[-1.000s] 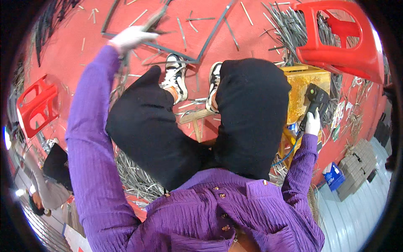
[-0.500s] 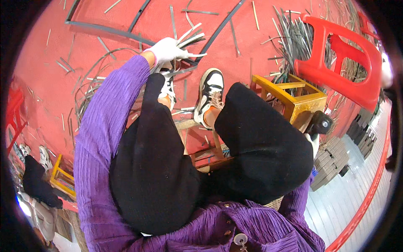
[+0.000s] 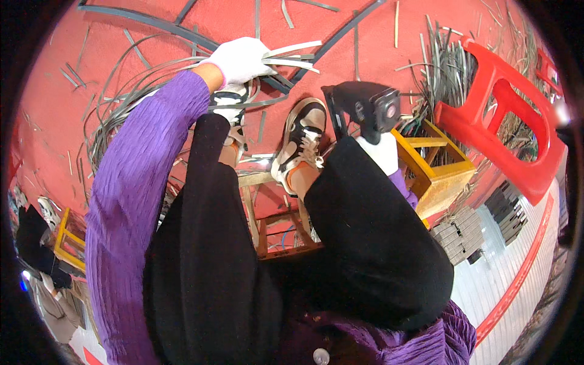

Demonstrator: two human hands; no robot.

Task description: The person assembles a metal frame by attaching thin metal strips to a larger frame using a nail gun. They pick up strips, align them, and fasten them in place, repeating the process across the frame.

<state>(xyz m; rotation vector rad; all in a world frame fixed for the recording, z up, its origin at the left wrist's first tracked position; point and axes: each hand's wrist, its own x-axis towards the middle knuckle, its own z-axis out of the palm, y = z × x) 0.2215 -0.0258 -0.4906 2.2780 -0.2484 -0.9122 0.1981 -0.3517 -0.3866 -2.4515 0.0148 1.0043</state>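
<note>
In the head view, the left hand (image 3: 240,59), in a white glove, was closed in a fist around a bunch of strips (image 3: 298,58). Their pale ends stuck out to the right of the fist; other long strips curved away on the left, behind the wrist. The fist was above the left shoe (image 3: 229,100), close to the corner of a dark frame (image 3: 152,24) whose bars lay on the red floor (image 3: 55,140).

The right hand (image 3: 378,152), also gloved, was wrapped around the lower part of a black tool (image 3: 368,109); the knee hid part of that hand, and its fingers could not be made out singly. The tool was upright beside the right shoe (image 3: 303,137), well apart from the strips in the left fist.

Just right of the right hand stood a yellow stool (image 3: 447,176). Beyond it was a red stool (image 3: 453,115), tipped on its side, with a heap of grey strips (image 3: 439,73) next to it. At the far left, another person sat near a second yellow stool (image 3: 61,243).
</note>
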